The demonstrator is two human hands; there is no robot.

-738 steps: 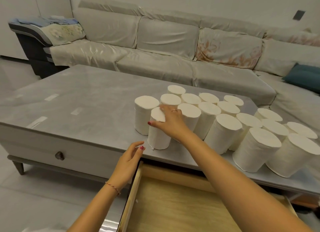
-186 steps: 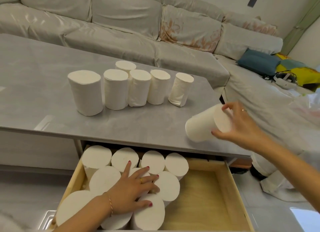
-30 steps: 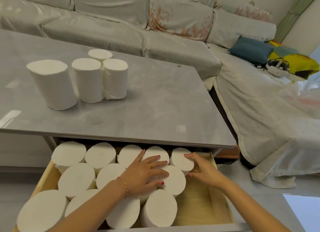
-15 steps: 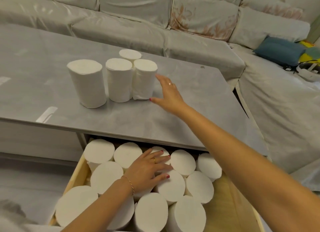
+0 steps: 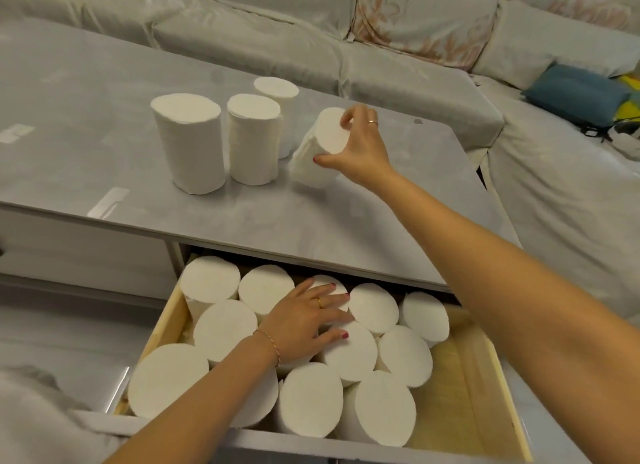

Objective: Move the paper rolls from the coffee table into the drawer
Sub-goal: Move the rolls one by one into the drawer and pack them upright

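Paper rolls are split between two places: three stand upright on the grey counter (image 5: pixel 214 214), and a fourth, tilted roll (image 5: pixel 320 148) leans toward the right, its lower edge on or just above the surface. The right hand (image 5: pixel 356 145) grips this roll at its top end, fingers (image 5: pixel 349 115) curled over the far rim and thumb pressed on the near side. The three upright rolls (image 5: pixel 188 141) sit just left of it, close together. Below the counter's front edge the wooden drawer (image 5: pixel 464 387) stands open, packed with rolls in the drawer (image 5: pixel 377 406) standing on end across its left and middle, bare wood at the right. The left hand (image 5: pixel 304 320) lies flat on their tops, fingers spread, grasping nothing. A pale sofa (image 5: pixel 398 31) lies behind
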